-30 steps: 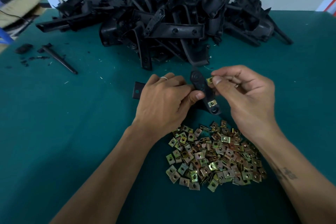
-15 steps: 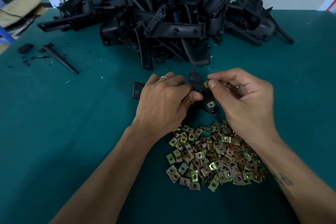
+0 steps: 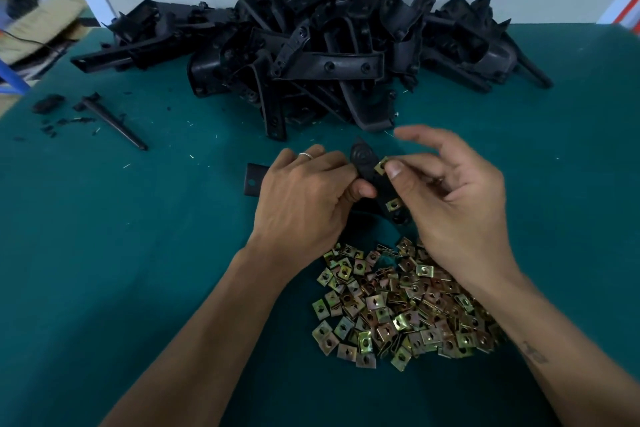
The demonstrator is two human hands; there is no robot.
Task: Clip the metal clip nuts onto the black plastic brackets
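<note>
Black plastic bracket [image 3: 372, 180], flat and elongated with rounded embossed tip, held between both hands above teal cloth tabletop [image 3: 138, 253]. Left hand [image 3: 304, 198] grips bracket, thumb curled against its edge; silver ring on one finger. Right hand [image 3: 453, 198] pinches brass-toned clip nut [image 3: 382, 165] against bracket's upper part, other fingers spread. Second clip nut [image 3: 393, 204] sits clipped lower on bracket. Loose pile of square metal clip nuts [image 3: 398, 305] below hands; heap of black brackets [image 3: 311, 45] beyond hands. No legible writing.
</note>
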